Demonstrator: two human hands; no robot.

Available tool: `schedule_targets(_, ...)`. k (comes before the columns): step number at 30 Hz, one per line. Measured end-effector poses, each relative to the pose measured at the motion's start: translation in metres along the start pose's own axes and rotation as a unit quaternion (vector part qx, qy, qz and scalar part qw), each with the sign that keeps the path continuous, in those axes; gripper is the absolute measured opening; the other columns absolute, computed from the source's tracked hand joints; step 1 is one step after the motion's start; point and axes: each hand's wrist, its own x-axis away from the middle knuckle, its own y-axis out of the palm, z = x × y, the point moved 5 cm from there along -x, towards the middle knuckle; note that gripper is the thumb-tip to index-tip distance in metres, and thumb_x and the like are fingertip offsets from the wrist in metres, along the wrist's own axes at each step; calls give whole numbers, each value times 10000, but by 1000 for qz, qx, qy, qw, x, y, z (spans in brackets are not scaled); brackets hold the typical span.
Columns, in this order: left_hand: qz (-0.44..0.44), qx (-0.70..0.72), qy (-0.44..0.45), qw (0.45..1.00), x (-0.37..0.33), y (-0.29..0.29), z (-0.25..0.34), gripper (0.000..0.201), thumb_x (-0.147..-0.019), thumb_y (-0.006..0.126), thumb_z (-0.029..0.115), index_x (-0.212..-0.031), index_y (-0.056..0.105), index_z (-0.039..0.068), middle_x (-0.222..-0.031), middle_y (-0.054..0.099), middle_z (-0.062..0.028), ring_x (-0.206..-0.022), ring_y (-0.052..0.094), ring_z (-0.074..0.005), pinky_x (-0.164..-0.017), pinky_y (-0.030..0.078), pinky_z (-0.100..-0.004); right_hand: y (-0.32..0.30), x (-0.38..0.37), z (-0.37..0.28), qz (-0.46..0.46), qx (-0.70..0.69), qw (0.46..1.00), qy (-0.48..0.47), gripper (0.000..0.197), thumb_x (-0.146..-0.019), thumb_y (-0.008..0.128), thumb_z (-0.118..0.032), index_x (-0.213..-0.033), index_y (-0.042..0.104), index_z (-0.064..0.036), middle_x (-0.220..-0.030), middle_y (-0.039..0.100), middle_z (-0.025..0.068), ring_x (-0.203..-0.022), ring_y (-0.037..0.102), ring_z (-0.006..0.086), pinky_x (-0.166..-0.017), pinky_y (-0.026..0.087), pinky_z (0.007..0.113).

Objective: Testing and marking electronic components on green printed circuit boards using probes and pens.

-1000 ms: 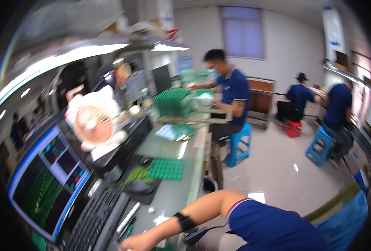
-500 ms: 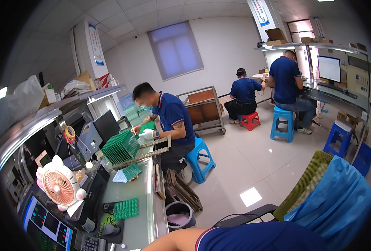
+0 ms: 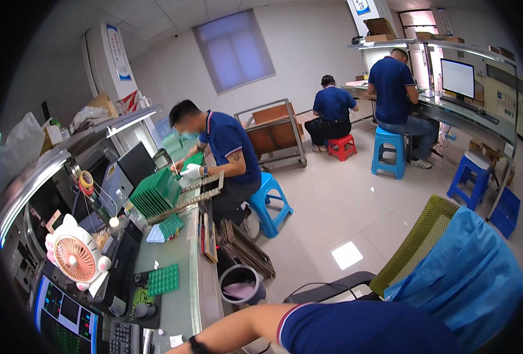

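Hands are out of frame; grip can't be told. Mouse [image 3: 146, 310] or green panel [image 3: 163, 279] could be knocked across counter [image 3: 182, 301] if forearm [image 3: 243, 327] is swept sideways.

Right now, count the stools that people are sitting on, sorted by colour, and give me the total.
Light blue stools: 2
Red stool: 1
Total: 3
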Motion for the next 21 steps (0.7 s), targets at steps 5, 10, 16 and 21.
schedule_targets(5, -4, 55, 2, 998, -2, 0, 3, 96, -877, 594, 125, -958, 591, 73, -871, 649, -6, -797, 593, -96, -694, 434, -208, 75, 177, -18, -308, -111, 939, 104, 211, -957, 501, -218, -934, 630, -52, -858, 625, 65, -775, 588, 183, -688, 487, 327)
schedule_targets(10, -5, 59, 21, 998, -10, -6, -11, 103, -876, 588, 83, -978, 573, 75, -935, 638, -33, -857, 608, -122, -736, 447, -233, 95, 195, 59, -148, -72, 984, 65, 209, -956, 501, -216, -932, 629, -52, -857, 623, 65, -778, 585, 183, -692, 485, 328)
schedule_targets(16, 5, 103, -20, 994, -8, -9, -17, 154, -867, 583, 13, -1005, 542, 69, -1005, 604, -55, -880, 604, -159, -757, 453, -251, 104, 151, 160, 23, -44, 997, 53, 207, -955, 501, -215, -930, 627, -52, -856, 620, 65, -781, 582, 184, -697, 483, 330)
schedule_targets(21, -6, 118, -25, 993, -11, -12, -20, 174, -867, 589, 5, -1018, 527, 64, -1006, 588, -70, -913, 595, -178, -775, 460, -274, 107, 129, 204, 31, -63, 996, 55, 205, -954, 502, -214, -928, 625, -52, -855, 618, 66, -784, 580, 184, -701, 481, 331)
